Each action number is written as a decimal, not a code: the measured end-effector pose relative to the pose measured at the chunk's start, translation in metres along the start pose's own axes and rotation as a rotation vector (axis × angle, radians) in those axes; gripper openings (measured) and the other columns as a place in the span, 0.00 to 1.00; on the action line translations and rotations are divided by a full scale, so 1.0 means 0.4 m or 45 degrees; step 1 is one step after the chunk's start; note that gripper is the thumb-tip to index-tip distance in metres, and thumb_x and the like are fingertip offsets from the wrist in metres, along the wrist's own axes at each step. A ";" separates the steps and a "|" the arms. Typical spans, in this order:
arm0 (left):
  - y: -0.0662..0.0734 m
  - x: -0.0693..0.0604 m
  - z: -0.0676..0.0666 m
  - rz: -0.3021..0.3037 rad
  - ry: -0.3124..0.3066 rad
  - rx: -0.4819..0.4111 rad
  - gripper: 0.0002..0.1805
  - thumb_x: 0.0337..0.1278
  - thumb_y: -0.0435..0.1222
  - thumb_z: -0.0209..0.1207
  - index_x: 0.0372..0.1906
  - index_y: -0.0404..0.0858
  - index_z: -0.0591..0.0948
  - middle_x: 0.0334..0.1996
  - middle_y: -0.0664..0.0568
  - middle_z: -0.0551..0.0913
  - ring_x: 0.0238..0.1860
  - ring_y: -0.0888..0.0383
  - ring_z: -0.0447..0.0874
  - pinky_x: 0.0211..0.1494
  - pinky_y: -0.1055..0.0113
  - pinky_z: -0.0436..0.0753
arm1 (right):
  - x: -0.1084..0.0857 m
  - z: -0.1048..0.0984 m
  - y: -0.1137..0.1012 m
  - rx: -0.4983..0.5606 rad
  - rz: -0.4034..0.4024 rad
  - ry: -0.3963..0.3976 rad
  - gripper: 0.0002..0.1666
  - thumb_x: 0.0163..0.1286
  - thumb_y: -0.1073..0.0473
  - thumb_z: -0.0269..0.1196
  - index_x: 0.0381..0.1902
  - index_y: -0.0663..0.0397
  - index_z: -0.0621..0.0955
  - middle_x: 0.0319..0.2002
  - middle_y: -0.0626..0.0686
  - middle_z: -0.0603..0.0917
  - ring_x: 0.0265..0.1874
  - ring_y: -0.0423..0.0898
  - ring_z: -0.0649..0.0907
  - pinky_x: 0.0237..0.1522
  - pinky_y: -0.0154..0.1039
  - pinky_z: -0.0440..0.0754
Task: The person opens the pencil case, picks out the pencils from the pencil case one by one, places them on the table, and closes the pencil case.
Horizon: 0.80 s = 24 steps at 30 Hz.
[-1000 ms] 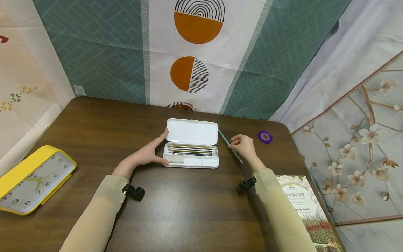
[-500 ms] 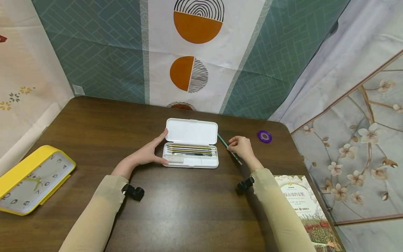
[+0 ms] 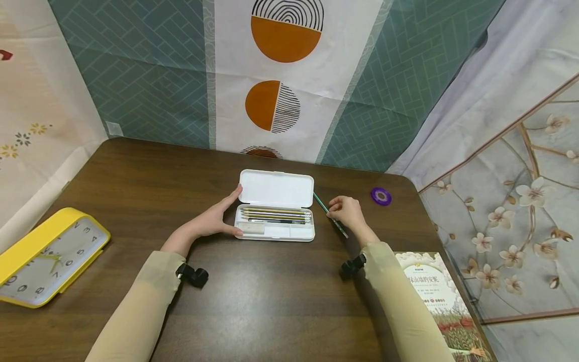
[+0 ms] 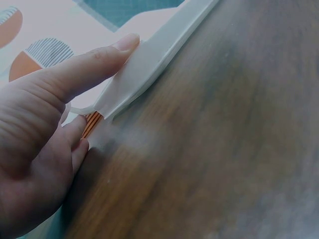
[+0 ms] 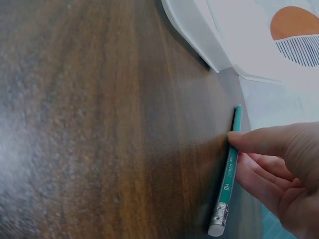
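An opened white pencil case lies on the table, several pencils and a pale eraser in its tray. My left hand rests at its left side, thumb by the tray's corner and a finger at the lid's edge; in the left wrist view the hand has its thumb against the case. Right of the case, my right hand pinches a green pencil. The right wrist view shows thumb and fingers of that hand around the middle of the pencil, its eraser end toward the camera.
A purple ring-shaped object lies right of my right hand. On the left stands a yellow clock. A book lies at the right edge, partly under my right sleeve. Patterned cloth hangs behind the table.
My right hand has shifted slightly left along with a small movement of the green pencil. My left hand stays at the case.
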<state>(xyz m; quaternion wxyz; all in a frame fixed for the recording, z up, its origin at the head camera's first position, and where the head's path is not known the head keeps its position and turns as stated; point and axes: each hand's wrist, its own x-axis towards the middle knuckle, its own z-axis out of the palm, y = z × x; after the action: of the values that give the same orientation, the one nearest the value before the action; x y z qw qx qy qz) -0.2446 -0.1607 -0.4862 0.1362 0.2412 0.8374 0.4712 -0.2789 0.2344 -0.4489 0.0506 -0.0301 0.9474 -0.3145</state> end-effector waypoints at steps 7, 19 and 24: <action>0.006 -0.002 -0.001 -0.003 0.000 0.000 0.68 0.42 0.45 0.76 0.79 0.49 0.38 0.80 0.54 0.33 0.79 0.46 0.34 0.75 0.41 0.47 | -0.001 -0.005 0.003 -0.021 -0.027 -0.013 0.20 0.55 0.64 0.73 0.46 0.65 0.82 0.36 0.60 0.89 0.30 0.46 0.86 0.33 0.35 0.82; 0.011 -0.002 -0.002 -0.012 0.002 -0.001 0.69 0.40 0.45 0.77 0.79 0.48 0.38 0.80 0.54 0.33 0.79 0.46 0.34 0.76 0.42 0.47 | -0.007 -0.065 -0.073 -0.054 -0.178 0.070 0.19 0.60 0.63 0.70 0.47 0.65 0.81 0.38 0.60 0.88 0.39 0.55 0.86 0.52 0.52 0.79; 0.012 -0.002 0.000 -0.015 0.009 -0.013 0.69 0.40 0.44 0.77 0.79 0.49 0.38 0.80 0.54 0.34 0.79 0.47 0.34 0.76 0.43 0.47 | -0.006 -0.075 -0.146 0.017 -0.282 0.117 0.15 0.60 0.64 0.70 0.44 0.62 0.82 0.38 0.59 0.88 0.38 0.55 0.87 0.52 0.51 0.80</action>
<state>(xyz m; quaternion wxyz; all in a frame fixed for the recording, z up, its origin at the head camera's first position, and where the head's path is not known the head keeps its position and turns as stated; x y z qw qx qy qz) -0.2425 -0.1591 -0.4822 0.1371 0.2339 0.8369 0.4755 -0.2784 0.2057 -0.3900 -0.0278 -0.1197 0.9375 -0.3255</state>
